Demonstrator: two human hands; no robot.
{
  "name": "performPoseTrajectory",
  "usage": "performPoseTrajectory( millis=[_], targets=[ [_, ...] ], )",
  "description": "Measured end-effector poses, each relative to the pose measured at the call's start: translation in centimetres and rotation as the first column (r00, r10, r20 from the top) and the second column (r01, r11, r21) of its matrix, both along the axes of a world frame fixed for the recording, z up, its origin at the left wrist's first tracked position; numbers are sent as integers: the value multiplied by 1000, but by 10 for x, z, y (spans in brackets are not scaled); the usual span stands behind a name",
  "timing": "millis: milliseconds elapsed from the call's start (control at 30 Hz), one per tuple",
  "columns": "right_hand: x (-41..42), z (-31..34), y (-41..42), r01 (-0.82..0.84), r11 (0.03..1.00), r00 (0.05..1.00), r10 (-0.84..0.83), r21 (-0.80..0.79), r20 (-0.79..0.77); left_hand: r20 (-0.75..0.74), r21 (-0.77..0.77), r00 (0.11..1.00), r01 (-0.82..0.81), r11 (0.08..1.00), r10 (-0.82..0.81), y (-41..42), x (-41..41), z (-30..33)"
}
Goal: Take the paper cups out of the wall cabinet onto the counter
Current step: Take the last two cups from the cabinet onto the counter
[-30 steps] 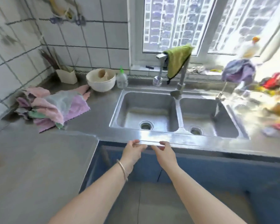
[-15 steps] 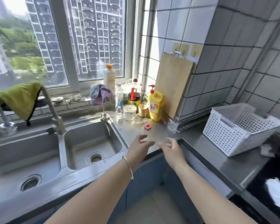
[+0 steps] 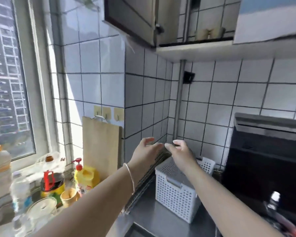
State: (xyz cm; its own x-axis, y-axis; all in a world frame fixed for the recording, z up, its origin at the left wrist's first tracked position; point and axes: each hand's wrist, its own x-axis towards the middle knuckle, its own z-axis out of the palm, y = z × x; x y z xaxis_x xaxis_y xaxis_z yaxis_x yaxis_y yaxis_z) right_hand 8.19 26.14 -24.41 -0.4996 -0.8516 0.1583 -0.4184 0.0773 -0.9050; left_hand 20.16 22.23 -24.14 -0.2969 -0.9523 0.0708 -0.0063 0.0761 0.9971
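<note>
Steel counter (image 3: 149,218) lies below your raised arms in the head view. Your left hand (image 3: 144,152) and right hand (image 3: 181,153) hover side by side above the white basket (image 3: 174,189), fingers loosely spread, holding nothing. The wall cabinet (image 3: 137,16) hangs overhead with its door ajar; pale, blurred paper cups (image 3: 208,33) stand on its open shelf, well above your hands.

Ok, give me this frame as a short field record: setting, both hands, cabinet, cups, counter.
setting: tiled kitchen corner beside a window
left hand: raised, fingers open, empty
right hand: raised, fingers open, empty
wall cabinet: overhead, door swung open
paper cups: blurred pale shapes on the cabinet shelf, untouched
counter: holds a white perforated basket
cutting board: hanging on the wall
</note>
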Motion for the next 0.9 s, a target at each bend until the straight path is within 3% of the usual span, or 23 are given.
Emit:
performPoseTrajectory(
  millis=[233,467,700,900],
  targets=[
    [-57,68,-53,168,979,984,-172,-114,-32,-20,-140,991,127,982,-131,-73,-57,76],
    [-109,145,-92,188,963,930,-238,-194,-280,34,-365,990,142,920,-139,-129,-120,135],
    [-162,224,-119,175,925,863,-309,-337,-400,-176,-413,955,150,898,-240,-161,-188,217],
    [-189,274,-142,136,870,864,-339,-474,-373,-230,-509,936,118,853,-267,-179,-217,274]
  ],
)
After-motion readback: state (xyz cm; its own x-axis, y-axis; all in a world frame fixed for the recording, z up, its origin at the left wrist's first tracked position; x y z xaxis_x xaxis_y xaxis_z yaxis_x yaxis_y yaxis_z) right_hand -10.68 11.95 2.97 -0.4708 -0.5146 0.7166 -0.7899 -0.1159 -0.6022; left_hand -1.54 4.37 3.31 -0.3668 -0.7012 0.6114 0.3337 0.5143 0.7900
